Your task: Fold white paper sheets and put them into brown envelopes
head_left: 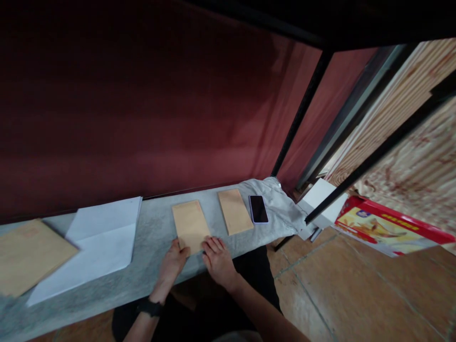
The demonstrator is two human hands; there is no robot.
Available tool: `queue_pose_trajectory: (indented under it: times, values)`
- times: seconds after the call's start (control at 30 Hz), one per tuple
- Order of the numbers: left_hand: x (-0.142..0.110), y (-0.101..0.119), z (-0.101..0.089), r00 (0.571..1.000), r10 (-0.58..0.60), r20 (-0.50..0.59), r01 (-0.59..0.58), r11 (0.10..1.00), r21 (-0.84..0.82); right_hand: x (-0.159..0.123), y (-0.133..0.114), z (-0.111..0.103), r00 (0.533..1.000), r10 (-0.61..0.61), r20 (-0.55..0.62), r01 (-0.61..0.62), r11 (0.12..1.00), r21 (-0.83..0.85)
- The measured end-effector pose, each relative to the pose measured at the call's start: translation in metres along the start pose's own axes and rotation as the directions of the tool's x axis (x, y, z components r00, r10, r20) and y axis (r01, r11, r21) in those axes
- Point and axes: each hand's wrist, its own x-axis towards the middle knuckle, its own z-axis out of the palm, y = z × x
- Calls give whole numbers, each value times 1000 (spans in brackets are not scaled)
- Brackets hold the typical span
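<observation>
A tan paper envelope [192,223] lies on the grey cloth-covered bench in front of me. My left hand [174,260] pinches its lower left corner, thumb on top. At the lower right corner, my right hand [218,260] has its fingers close together on the edge; what lies beneath them is hidden. Just right of this envelope is a second tan envelope [235,211], lying flat and untouched. A dark-screened phone [258,209] rests beyond it.
To the left, white paper sheets [107,237] lie partly under a larger pile of tan envelopes [32,256]. A dark red wall [142,118] stands behind the bench [153,256]. Black metal bars [302,114] rise at the right, near a red and yellow box [384,228].
</observation>
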Motion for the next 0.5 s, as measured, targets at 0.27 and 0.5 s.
queue_pose_trajectory:
  times: [0.27,0.5]
  values:
    - [17,18,24,836,495,-237,-456,867,200,-6,2,5,995,-45,84,62,976,-209]
    - [87,46,57,829,552,-85,-490,792,363,-6,1,5,996,-29,82,44,981,-189]
